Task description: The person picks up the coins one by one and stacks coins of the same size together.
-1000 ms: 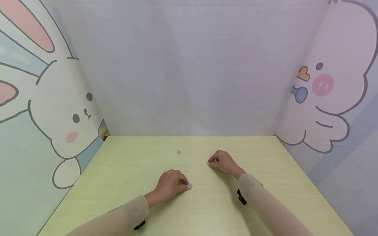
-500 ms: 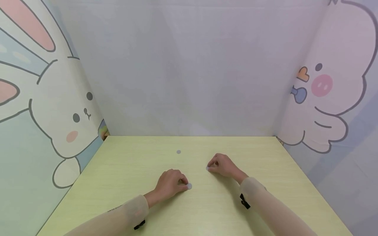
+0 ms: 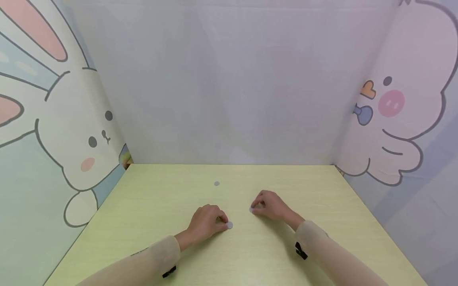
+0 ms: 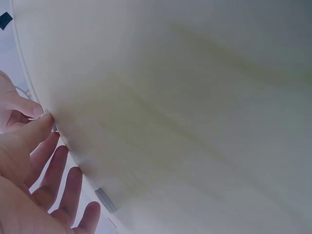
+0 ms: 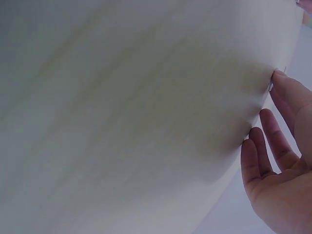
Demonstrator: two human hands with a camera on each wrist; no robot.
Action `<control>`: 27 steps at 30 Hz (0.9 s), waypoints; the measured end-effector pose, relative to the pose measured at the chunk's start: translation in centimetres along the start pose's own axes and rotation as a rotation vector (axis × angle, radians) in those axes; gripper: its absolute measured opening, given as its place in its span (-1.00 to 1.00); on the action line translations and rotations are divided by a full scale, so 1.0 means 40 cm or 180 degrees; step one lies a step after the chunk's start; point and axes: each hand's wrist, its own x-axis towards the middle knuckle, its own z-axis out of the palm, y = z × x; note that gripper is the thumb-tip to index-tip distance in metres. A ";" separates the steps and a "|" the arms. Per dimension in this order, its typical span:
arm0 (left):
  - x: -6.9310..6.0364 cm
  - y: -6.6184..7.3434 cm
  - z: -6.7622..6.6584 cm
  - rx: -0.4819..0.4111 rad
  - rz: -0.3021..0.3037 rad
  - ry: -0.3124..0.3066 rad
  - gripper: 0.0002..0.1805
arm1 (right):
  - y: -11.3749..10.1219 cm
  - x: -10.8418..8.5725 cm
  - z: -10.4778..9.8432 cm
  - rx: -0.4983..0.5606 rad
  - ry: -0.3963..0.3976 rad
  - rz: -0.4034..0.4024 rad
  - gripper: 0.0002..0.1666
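Grey disc [image 3: 230,225] juts from the left hand [image 3: 206,224], its edge pinched between thumb and index finger, most of its face showing just right of those fingertips. A second disc [image 3: 251,209], partly covered, is pinched by the thumb and index finger of the right hand [image 3: 270,205], to the right of the left fingers and farther forward; the held discs stay apart. A third disc [image 3: 216,183] lies on the pale yellow surface [image 3: 161,186], beyond both sets of fingers and left of the right ones. The left hand's other fingers are spread, tips near the surface.
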 end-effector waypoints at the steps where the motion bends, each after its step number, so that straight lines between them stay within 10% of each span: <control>1: 0.000 0.000 0.000 0.0005 -0.0002 -0.0003 -0.89 | -0.002 -0.003 0.002 -0.0006 0.0008 0.0001 -0.93; 27: 0.003 0.003 -0.001 -0.0014 -0.0011 -0.0009 -0.89 | -0.059 -0.081 0.011 -0.0123 0.0086 -0.0220 -0.91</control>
